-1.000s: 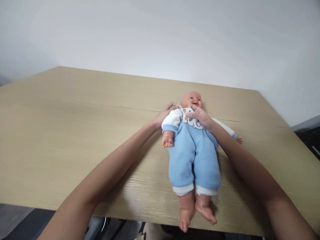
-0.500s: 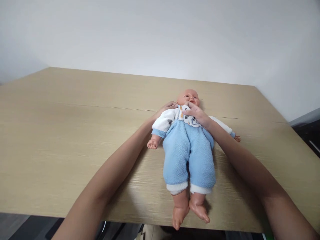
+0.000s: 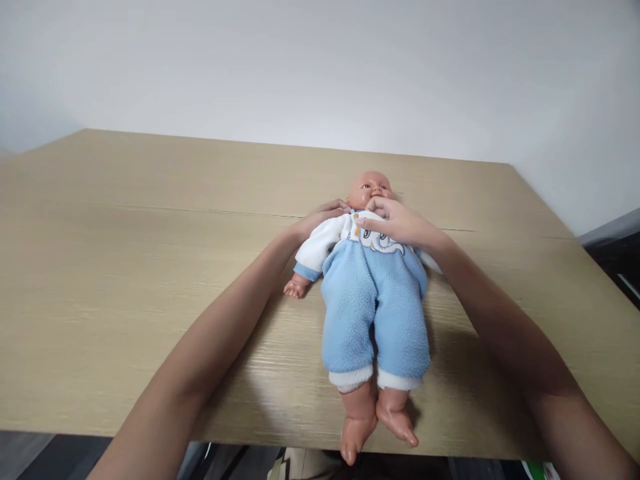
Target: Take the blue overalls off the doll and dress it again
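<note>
A baby doll (image 3: 370, 183) in a fleecy blue and white outfit (image 3: 350, 313) lies on its back on the table, feet toward me. My left hand (image 3: 330, 212) is at the doll's shoulder beside the neck, its fingertips closed on the collar edge; its thumb is hidden. Across the upper chest lies my right hand (image 3: 397, 220), its fingers curled at the neckline just under the mouth and the thumb pressed on the white bib. Part of an animal design (image 3: 383, 241) shows below that hand. The doll's other arm is mostly covered by my right forearm.
The wooden table (image 3: 150, 287) has a seam running across it and meets a pale wall (image 3: 300, 73) behind. A dark object (image 3: 615, 260) stands beyond the right edge. Something green and white (image 3: 540, 470) shows below the front edge.
My right hand has turned flatter across the chest, uncovering more of the animal design. The doll's arm on the right is now more hidden. My left hand stays at the collar.
</note>
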Available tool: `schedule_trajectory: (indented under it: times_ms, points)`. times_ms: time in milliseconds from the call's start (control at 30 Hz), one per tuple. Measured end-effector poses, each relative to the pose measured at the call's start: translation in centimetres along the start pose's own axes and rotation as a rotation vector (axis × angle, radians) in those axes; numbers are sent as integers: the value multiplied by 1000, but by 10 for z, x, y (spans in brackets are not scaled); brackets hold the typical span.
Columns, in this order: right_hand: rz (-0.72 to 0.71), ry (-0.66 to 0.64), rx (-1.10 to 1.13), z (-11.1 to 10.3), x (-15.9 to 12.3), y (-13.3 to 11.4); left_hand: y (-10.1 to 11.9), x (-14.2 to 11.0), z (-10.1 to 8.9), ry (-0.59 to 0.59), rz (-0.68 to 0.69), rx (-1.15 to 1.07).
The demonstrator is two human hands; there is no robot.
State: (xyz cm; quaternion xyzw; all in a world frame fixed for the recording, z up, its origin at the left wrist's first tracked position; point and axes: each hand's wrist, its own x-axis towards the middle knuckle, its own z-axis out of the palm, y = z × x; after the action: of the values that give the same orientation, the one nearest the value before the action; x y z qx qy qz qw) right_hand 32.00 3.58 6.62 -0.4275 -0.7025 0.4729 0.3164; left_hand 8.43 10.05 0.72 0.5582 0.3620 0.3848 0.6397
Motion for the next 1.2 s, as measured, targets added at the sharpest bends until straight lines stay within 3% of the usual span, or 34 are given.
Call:
schedule_trajectory:
  times_ms: [100, 167, 267, 433, 600, 667, 733, 800, 867, 967, 1033, 1100, 1200]
  points:
    - [-33, 91, -398, -9, -6, -3, 11, -9, -8, -17, -59, 151]
    - [-32, 147, -522, -10, -9, -4, 20, -16, -14, 17, -70, 317]
    - [-20, 189, -574, -6, -11, -3, 32, -29, -23, 31, -62, 438]
    - [-1, 330, -591, -11, -28, 11, 38, -40, -26, -48, -43, 575]
    - [-99, 535, -707, -47, -89, 50, 42, -40, -22, -75, -8, 749]
    - [-113, 553, -761, -60, -125, 69, 49, -45, -12, -13, 91, 921]
    - [-87, 529, -767, -67, -158, 87, 57, -54, 9, 54, 285, 1092]
    - [-49, 510, -730, -68, -182, 101, 64, -61, 40, 61, 481, 1190]
    - [-34, 527, -677, -66, -195, 110, 66, -63, 76, -14, 579, 1247]
    - [-32, 576, -565, -64, -196, 114, 58, -49, 121, -98, 568, 1375]
    - [-42, 629, -475, -64, -190, 112, 47, -34, 137, -101, 490, 1432]
    - [-73, 700, -366, -65, -182, 110, 36, -21, 142, -64, 439, 1434]
    - [-135, 787, -135, -65, -164, 109, 25, -12, 137, -33, 508, 1324]
